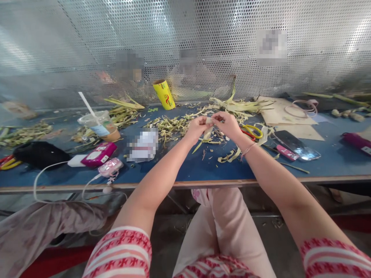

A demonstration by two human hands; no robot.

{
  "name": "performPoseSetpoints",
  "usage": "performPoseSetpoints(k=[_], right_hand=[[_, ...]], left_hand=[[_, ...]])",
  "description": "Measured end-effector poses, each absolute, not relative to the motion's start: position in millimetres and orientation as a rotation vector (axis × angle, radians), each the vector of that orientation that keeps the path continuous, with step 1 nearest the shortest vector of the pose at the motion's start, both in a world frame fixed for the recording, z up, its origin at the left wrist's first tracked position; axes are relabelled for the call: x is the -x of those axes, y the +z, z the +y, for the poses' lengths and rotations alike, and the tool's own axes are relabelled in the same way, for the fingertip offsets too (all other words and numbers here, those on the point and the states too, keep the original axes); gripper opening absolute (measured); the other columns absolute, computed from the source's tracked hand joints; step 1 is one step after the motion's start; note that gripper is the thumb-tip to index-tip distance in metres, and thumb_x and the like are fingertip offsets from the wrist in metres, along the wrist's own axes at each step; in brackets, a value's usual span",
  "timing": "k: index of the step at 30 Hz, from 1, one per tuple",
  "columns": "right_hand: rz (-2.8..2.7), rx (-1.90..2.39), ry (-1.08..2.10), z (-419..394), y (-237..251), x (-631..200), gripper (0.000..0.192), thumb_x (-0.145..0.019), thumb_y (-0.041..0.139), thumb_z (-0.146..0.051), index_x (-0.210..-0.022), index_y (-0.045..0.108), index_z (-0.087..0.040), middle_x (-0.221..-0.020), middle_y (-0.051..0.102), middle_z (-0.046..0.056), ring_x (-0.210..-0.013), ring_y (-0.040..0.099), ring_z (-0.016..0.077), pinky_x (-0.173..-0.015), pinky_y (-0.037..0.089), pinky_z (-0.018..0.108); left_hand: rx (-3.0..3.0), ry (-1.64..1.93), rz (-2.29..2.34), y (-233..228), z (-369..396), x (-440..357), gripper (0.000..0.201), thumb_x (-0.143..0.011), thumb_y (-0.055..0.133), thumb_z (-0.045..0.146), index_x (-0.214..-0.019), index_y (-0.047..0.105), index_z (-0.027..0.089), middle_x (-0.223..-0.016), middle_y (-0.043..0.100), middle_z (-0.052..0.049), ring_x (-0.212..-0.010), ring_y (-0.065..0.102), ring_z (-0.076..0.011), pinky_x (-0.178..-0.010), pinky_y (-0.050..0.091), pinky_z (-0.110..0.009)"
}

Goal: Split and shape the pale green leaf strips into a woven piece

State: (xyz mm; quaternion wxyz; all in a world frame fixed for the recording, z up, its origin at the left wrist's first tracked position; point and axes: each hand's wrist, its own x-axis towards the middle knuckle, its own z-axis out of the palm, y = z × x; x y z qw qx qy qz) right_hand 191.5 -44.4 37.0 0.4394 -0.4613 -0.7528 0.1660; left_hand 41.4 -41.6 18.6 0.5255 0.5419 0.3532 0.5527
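Above the blue table, my left hand (198, 127) and my right hand (227, 122) meet with fingertips almost together. Between them a pale strip of dried plant leaf (208, 133) is pinched, its lower end hanging toward the table. Both hands are closed in a pinch on it. Shredded leaf scraps (169, 127) lie left of and behind my hands. Just beyond my right hand are scissors (256, 133) with yellow and red handles, their blades hidden. A curled leaf piece (231, 156) rests below my right hand.
A yellow tube (164, 95) leans by the perforated metal screen (220, 46). Leftward stand a plastic cup (101, 125) with a straw, a purple pack (100, 154) and a white cable (36, 185). A phone (297, 144) and brown paper (285, 116) lie right. Someone's leg (52, 227) is at left.
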Motion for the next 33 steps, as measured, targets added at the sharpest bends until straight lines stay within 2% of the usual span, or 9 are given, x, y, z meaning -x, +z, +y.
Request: performPoseSetpoints(k=[4,10,15,21,25,33], right_hand=[[-1.847,1.151,0.430,-43.2,38.3,-192.5,0.019,-0.079,0.056,-0.023,-0.090,0.071,-0.017,-0.092,0.073,0.007,-0.085,0.066,0.0194,-0.085,0.052,0.035],[-1.901,1.134,0.348,-47.0,38.1,-193.0,0.022,-0.082,0.055,-0.023,-0.095,0.072,-0.017,-0.096,0.072,0.009,-0.088,0.064,0.0199,-0.083,0.052,0.034],[-1.939,1.095,0.259,-47.0,36.2,-194.2,0.020,-0.083,0.057,-0.022,-0.095,0.073,-0.019,-0.094,0.072,0.008,-0.088,0.064,0.0200,-0.082,0.051,0.034],[-1.916,0.929,0.188,-38.6,30.0,-196.2,0.019,-0.080,0.060,-0.014,-0.086,0.077,-0.020,-0.088,0.074,0.006,-0.084,0.065,0.0192,-0.080,0.052,0.033],[-1.904,0.920,0.206,-37.2,29.6,-195.9,0.016,-0.079,0.063,-0.015,-0.083,0.078,-0.020,-0.083,0.074,0.005,-0.079,0.066,0.0183,-0.078,0.052,0.032],[-1.863,0.976,0.336,-40.3,32.2,-195.4,0.021,-0.077,0.059,-0.014,-0.086,0.078,-0.019,-0.087,0.075,0.004,-0.076,0.065,0.0167,-0.075,0.052,0.031]], left_hand=[[-1.313,1.324,0.934,23.8,-46.7,-41.6,0.017,-0.067,0.076,0.017,-0.072,0.060,0.014,-0.062,0.062,0.003,-0.056,0.054,-0.0072,-0.055,0.039,-0.019],[-1.302,1.328,1.005,31.6,-54.1,-42.1,0.009,-0.079,0.062,0.016,-0.070,0.061,0.014,-0.061,0.061,0.002,-0.056,0.056,-0.0085,-0.056,0.044,-0.020],[-1.312,1.353,0.997,29.5,-50.5,-41.4,0.006,-0.078,0.066,0.015,-0.073,0.063,0.012,-0.062,0.065,0.001,-0.054,0.057,-0.0080,-0.056,0.045,-0.020],[-1.379,1.378,0.979,24.1,-43.0,-39.4,0.005,-0.077,0.068,0.017,-0.075,0.066,0.013,-0.058,0.065,0.001,-0.050,0.056,-0.0079,-0.054,0.045,-0.020],[-1.402,1.413,0.993,22.3,-41.1,-38.6,0.002,-0.075,0.068,0.014,-0.073,0.067,0.013,-0.057,0.064,0.002,-0.049,0.054,-0.0067,-0.053,0.042,-0.019],[-1.225,1.398,0.948,24.8,-41.6,-39.8,0.005,-0.074,0.066,0.009,-0.071,0.065,0.012,-0.056,0.061,0.003,-0.047,0.054,-0.0060,-0.052,0.042,-0.020]])
